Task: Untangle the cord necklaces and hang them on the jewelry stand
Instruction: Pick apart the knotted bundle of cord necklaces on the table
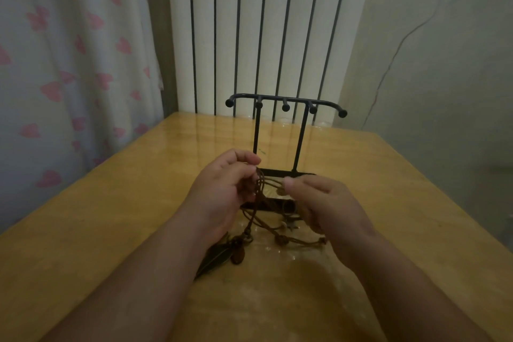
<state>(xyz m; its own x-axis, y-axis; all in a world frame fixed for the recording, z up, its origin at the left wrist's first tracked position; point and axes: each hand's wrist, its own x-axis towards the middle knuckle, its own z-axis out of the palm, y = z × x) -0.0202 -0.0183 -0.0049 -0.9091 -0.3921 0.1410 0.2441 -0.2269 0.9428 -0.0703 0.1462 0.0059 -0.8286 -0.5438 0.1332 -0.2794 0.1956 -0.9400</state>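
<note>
A tangle of brown cord necklaces (261, 219) hangs between my hands, just above the wooden table (111, 216). My left hand (224, 189) pinches a bunch of cords at the top. My right hand (324, 203) pinches a strand of the same tangle a little to the right. Beads and a dark feather-shaped pendant (213, 255) trail onto the table below my left wrist. The black jewelry stand (283, 130) rises right behind my hands, its top bar carrying several ball-tipped hooks with nothing on them. My hands hide part of its base.
A white ribbed radiator (258, 30) stands behind the table's far edge. A curtain with pink hearts (69, 64) hangs on the left, and a plain wall with a thin cable (394, 58) is on the right. The table edges slope away on both sides.
</note>
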